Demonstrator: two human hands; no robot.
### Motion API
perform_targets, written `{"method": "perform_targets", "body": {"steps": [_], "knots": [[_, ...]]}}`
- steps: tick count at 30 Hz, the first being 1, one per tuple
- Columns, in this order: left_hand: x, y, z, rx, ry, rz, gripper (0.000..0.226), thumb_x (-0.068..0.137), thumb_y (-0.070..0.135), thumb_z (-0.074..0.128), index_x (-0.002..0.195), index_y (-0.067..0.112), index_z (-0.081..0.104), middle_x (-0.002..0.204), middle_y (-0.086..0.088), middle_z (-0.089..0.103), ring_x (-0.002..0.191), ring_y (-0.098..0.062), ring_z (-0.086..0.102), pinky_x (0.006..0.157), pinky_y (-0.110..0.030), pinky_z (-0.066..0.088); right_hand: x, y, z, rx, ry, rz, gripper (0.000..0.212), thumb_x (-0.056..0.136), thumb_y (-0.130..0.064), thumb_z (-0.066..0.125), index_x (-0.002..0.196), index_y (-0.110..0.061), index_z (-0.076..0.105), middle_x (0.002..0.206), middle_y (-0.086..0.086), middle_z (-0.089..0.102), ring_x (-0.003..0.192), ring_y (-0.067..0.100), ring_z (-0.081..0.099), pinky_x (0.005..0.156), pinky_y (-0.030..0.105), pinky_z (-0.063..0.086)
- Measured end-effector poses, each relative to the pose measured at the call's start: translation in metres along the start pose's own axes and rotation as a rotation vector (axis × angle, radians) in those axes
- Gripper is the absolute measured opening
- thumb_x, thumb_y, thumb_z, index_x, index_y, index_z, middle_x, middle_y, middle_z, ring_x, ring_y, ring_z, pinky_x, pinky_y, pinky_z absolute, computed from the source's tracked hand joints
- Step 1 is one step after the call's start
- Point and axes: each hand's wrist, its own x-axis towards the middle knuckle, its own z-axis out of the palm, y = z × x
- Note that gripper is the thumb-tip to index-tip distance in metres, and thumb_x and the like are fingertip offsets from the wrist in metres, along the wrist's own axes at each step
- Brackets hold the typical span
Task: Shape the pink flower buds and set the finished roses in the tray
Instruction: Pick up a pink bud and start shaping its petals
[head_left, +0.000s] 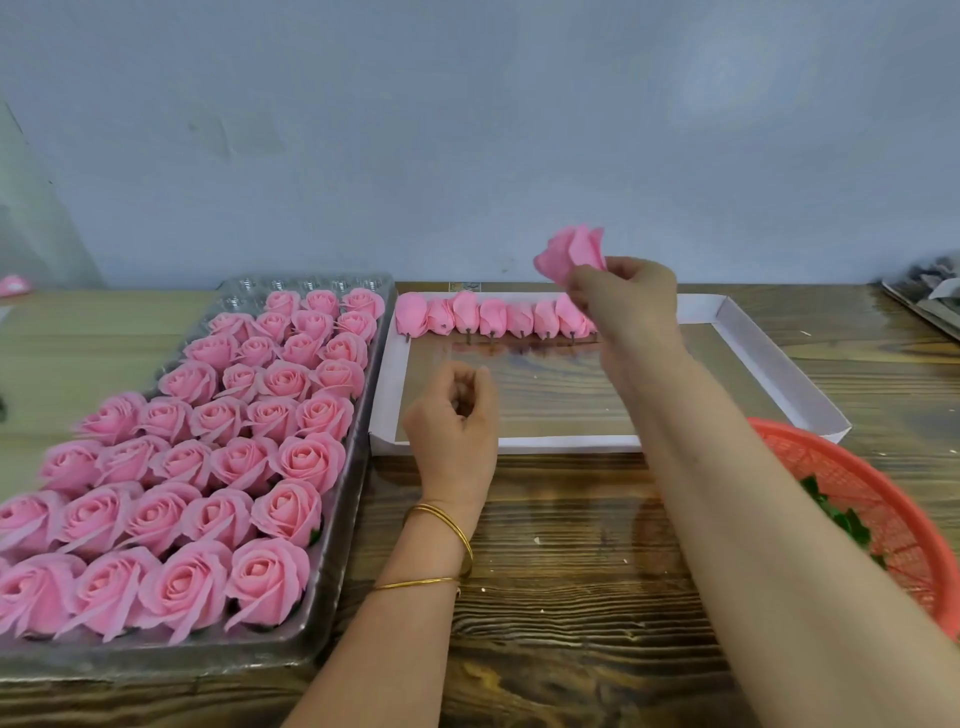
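My right hand (621, 299) pinches a pink flower bud (571, 252) and holds it up above the far edge of the white cardboard tray (779, 364). A row of several closed pink buds (493, 317) lies along that tray's far edge, stems pointing toward me. My left hand (454, 415) hovers over the white tray's near left corner with its fingers curled, and I see nothing in it. On the left, a clear plastic tray (332, 597) is nearly full of finished pink roses (218, 457); only its far cells are bare.
A red mesh basket (893, 519) with green leaf pieces sits at the right edge, partly behind my right forearm. Dark items lie at the far right corner. The wooden table (571, 597) backs onto a grey wall. Gold bangles circle my left wrist.
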Motion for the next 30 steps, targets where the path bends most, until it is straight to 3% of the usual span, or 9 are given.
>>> {"method": "perform_targets", "body": {"steps": [2,5,8,13,18,21,25,30], "knots": [[0.000,0.002,0.000,-0.028,-0.005,-0.024,0.020,0.092,0.013,0.059,0.072,0.010,0.059,0.059,-0.009,0.059,0.058,-0.029,0.057,0.059,-0.046,0.051,-0.017,0.002,0.007,0.056,-0.032,0.011,0.038,0.080,-0.005,0.065,0.048,-0.019,0.050,0.050,-0.004,0.038,0.051,0.013,0.035,0.050,0.019,0.028],[0.000,0.006,-0.002,-0.079,-0.022,-0.060,0.021,0.092,0.014,0.059,0.076,0.027,0.057,0.065,-0.001,0.064,0.063,-0.021,0.063,0.063,-0.041,0.055,-0.037,0.015,0.013,0.185,-0.119,0.069,0.018,0.079,0.002,0.064,0.064,-0.007,0.059,0.063,0.006,0.046,0.066,0.019,0.044,0.065,0.032,0.037],[0.001,0.007,-0.004,-0.164,-0.105,-0.095,0.002,0.090,0.025,0.059,0.089,0.024,0.061,0.082,0.002,0.067,0.081,-0.020,0.067,0.076,-0.042,0.057,-0.053,0.032,0.014,0.333,-0.252,0.123,0.009,0.083,0.005,0.066,0.076,-0.001,0.066,0.072,0.010,0.054,0.072,0.020,0.055,0.076,0.029,0.052],[0.007,0.011,-0.007,-0.354,-0.252,-0.211,0.039,0.082,0.048,0.060,0.107,0.019,0.064,0.108,-0.004,0.068,0.108,-0.022,0.063,0.095,-0.048,0.051,-0.068,0.050,0.015,0.529,-0.421,0.157,0.013,0.087,0.005,0.063,0.088,-0.003,0.073,0.092,0.021,0.060,0.087,0.026,0.060,0.081,0.028,0.055],[0.011,0.014,-0.008,-0.389,-0.356,-0.288,0.057,0.067,0.049,0.071,0.106,0.009,0.065,0.097,-0.007,0.069,0.097,-0.020,0.067,0.084,-0.035,0.055,-0.078,0.060,0.014,0.584,-0.574,0.161,0.020,0.086,-0.002,0.064,0.104,0.002,0.070,0.097,0.016,0.071,0.095,0.024,0.067,0.088,0.030,0.057],[0.011,0.014,-0.008,-0.427,-0.416,-0.346,0.045,0.064,0.036,0.078,0.100,0.011,0.065,0.087,-0.001,0.070,0.089,-0.019,0.069,0.077,-0.032,0.057,-0.079,0.061,0.012,0.602,-0.629,0.179,0.029,0.083,0.000,0.063,0.111,0.006,0.065,0.100,0.014,0.072,0.096,0.022,0.070,0.083,0.028,0.056],[0.013,0.009,-0.010,-0.451,-0.496,-0.378,0.036,0.069,0.019,0.079,0.101,0.009,0.067,0.084,0.001,0.072,0.086,-0.016,0.070,0.072,-0.023,0.055,-0.079,0.063,0.006,0.607,-0.676,0.213,0.041,0.086,0.022,0.048,0.125,0.012,0.051,0.107,0.020,0.068,0.102,0.025,0.068,0.088,0.031,0.056],[0.014,0.008,-0.010,-0.420,-0.542,-0.354,0.024,0.059,0.025,0.083,0.081,0.026,0.074,0.075,0.004,0.071,0.081,-0.014,0.070,0.070,-0.028,0.055,-0.082,0.064,0.000,0.492,-0.680,0.176,0.044,0.084,0.023,0.051,0.121,-0.001,0.054,0.109,0.015,0.071,0.106,0.025,0.068,0.090,0.034,0.056]]}}
